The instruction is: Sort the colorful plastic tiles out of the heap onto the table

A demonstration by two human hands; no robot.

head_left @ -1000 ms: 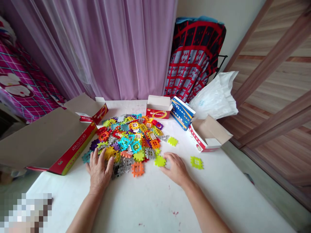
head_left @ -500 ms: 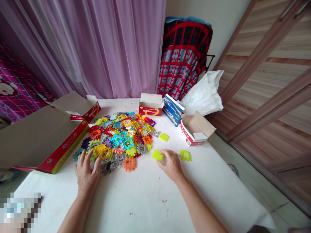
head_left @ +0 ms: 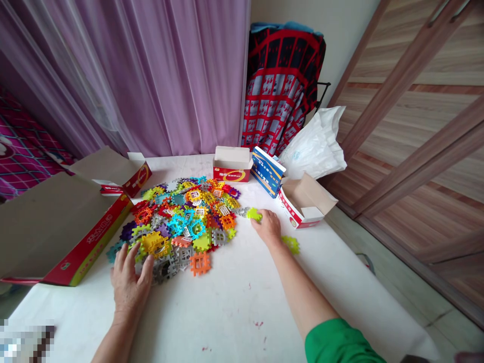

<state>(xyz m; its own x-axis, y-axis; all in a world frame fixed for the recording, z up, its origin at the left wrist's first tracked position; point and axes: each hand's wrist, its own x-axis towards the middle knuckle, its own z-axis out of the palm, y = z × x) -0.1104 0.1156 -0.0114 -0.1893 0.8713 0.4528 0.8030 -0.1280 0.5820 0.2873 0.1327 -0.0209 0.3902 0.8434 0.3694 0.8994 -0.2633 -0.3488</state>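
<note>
A: What's at the far left?
B: The left hand (head_left: 129, 287), fingers spread and empty, sits on the tabletop (head_left: 234, 312) against the edge of the heap of interlocking plastic tiles (head_left: 177, 227).
A: And to the right of the heap?
B: The right hand (head_left: 267, 227) has moved up, fingers drawn close, and touches a lime tile (head_left: 254, 214) at the heap's right edge. I can't tell whether it's gripping.
A: What else is new?
B: Another lime tile (head_left: 291, 245) lies just beside the right wrist, and a green sleeve (head_left: 336, 343) has come into view.
</note>
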